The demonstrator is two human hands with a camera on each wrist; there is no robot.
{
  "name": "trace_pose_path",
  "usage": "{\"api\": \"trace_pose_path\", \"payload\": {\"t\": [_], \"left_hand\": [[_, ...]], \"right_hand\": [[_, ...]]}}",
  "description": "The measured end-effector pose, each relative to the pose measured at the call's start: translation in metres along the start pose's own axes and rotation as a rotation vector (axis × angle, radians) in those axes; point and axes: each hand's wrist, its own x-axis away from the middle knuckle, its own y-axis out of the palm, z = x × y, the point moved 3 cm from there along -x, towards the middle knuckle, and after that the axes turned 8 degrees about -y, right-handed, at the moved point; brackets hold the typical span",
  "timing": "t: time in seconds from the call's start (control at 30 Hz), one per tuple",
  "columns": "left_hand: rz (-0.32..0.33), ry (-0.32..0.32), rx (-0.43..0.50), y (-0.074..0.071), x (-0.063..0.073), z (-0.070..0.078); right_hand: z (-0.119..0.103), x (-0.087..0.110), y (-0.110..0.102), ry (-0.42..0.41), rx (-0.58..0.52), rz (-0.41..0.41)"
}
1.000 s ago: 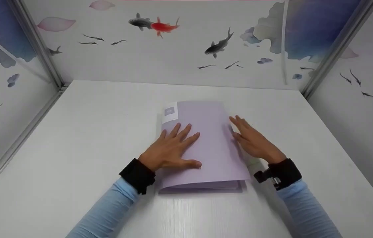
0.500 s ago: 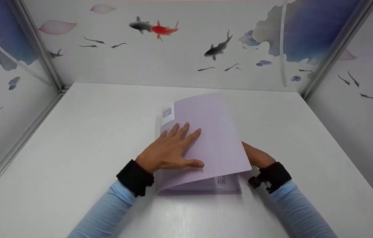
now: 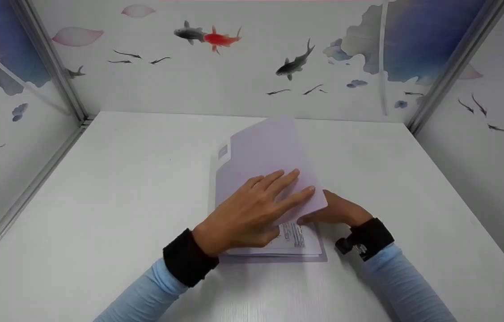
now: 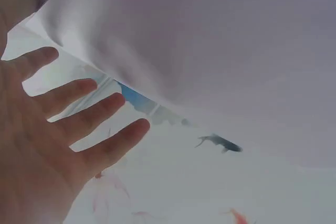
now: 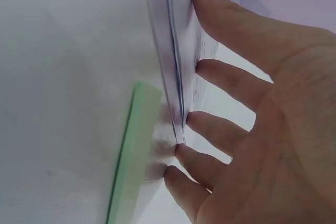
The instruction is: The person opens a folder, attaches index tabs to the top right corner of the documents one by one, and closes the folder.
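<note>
A pale purple folder [image 3: 263, 152] with a white label at its upper left lies on the table, its front cover lifted at an angle on the right. White sheets [image 3: 294, 239] with printed text show beneath the cover. My left hand [image 3: 252, 210] is at the cover's outer face, fingers extended; the left wrist view shows them spread beside the cover [image 4: 220, 51]. At the folder's right side is my right hand [image 3: 343, 209], partly behind the raised cover. In the right wrist view its fingertips touch the folder's edge, with the thumb over the papers.
A light green bar-like block [image 5: 134, 150] lies on the table beside the folder in the right wrist view. The white table [image 3: 144, 179] is enclosed by white panels [image 3: 234, 80] with painted fish and petals.
The cover has risen from nearly flat, uncovering the printed sheets. My left hand has moved right toward the cover's outer edge; the right hand has gone in under the cover.
</note>
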Motion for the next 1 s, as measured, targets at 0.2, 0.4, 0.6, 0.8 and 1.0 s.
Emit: {"api": "trace_pose_path", "payload": {"t": [0.2,0.4,0.6,0.8,1.0], "left_hand": [[0.257,-0.022,0.01,-0.049,0.009,-0.013],[0.331,-0.225,-0.219,-0.103,0.035,-0.034],[0.066,-0.658,-0.164,-0.122,0.066,-0.067],[-0.267,-0.939,-0.054,-0.099,0.078,-0.102],[-0.444,-1.04,0.123,-0.071,0.075,-0.123]], "right_hand": [[-0.001,-0.008,0.004,0.07,0.159,-0.032],[-0.004,-0.011,0.004,0.101,0.2,-0.033],[-0.006,-0.011,0.003,0.119,0.187,-0.023],[-0.001,-0.01,0.008,0.14,0.183,-0.023],[-0.003,-0.007,0.006,0.119,0.169,-0.024]]}}
